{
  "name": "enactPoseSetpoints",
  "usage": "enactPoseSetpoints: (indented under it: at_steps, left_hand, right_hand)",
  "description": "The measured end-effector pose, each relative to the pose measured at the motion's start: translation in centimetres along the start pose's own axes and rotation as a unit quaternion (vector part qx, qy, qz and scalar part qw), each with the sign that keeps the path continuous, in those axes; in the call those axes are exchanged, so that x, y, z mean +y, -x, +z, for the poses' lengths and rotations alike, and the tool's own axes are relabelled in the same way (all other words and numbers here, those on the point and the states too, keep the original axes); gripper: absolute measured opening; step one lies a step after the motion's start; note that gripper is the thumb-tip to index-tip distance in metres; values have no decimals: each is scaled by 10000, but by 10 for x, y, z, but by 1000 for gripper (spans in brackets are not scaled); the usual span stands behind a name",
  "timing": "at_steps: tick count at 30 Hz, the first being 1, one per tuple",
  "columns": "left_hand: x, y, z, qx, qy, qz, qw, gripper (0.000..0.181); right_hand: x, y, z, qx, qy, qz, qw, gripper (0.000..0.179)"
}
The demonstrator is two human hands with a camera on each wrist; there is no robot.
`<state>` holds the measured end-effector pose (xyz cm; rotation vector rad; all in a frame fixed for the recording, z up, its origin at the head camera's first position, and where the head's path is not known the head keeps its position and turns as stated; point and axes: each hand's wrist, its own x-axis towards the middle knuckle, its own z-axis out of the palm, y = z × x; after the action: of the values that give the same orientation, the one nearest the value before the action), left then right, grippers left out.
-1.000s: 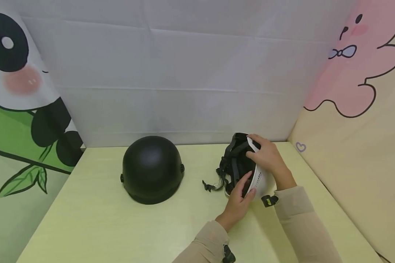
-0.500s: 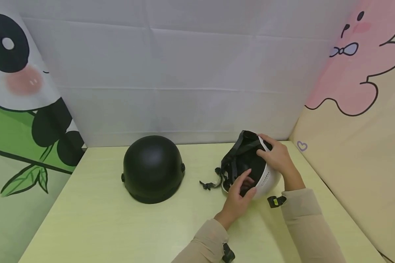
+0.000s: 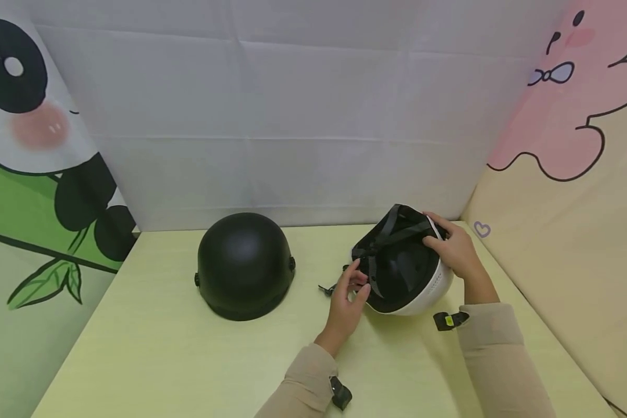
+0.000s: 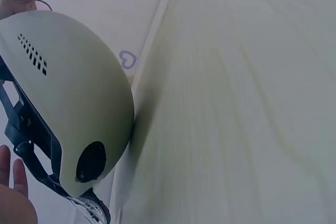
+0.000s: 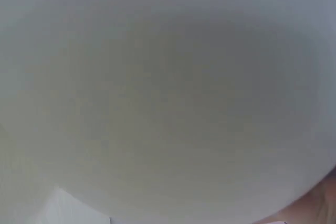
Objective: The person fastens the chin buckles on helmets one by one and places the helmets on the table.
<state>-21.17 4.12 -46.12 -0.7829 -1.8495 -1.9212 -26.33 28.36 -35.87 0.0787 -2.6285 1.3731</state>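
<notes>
A white helmet [image 3: 432,293] with a black padded inside and dark straps lies tipped, its hollow facing up and toward the left. My right hand [image 3: 457,251] grips its upper right rim, thumb inside and fingers over the outer edge. The left hand [image 3: 345,307] is at the helmet's left rim beside the straps, fingers loosely bent around nothing. In the left wrist view, the left fingers [image 4: 20,177] stand apart from the shell, near the dark strap frame [image 4: 31,135]. The white shell [image 5: 173,103] fills most of the right wrist view.
A black helmet [image 3: 244,264] sits dome up on the pale table [image 3: 188,366], left of the white one. Behind the table hangs a white cloth backdrop [image 3: 313,116]. A cream side panel [image 3: 564,261] bounds the right side.
The white helmet has shifted right and turned, so its hollow shows more. The right hand moved right with it. The left hand drew out of the hollow and moved left to the strap side.
</notes>
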Motion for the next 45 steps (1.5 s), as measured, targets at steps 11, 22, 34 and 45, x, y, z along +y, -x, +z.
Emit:
enactPoseSetpoints:
  at_steps: [11, 22, 34, 45]
  left_hand:
    - [-9, -1, -17, 326, 32, -391, 9987, 47]
    - [-17, 1, -25, 429, -218, -614, 9970, 47]
    - [-55, 4, -27, 638, -704, -1438, 9850, 50]
    - [-64, 5, -35, 648, -990, -1991, 9728, 54]
  right_hand:
    - [9, -1, -6, -129, -787, 80, 9968, 65]
    - [25, 1, -11, -256, -1866, 12, 9821, 61]
    - [45, 4, -11, -600, -3288, -93, 9424, 51]
    - [56, 7, -10, -739, -4006, -270, 9129, 49]
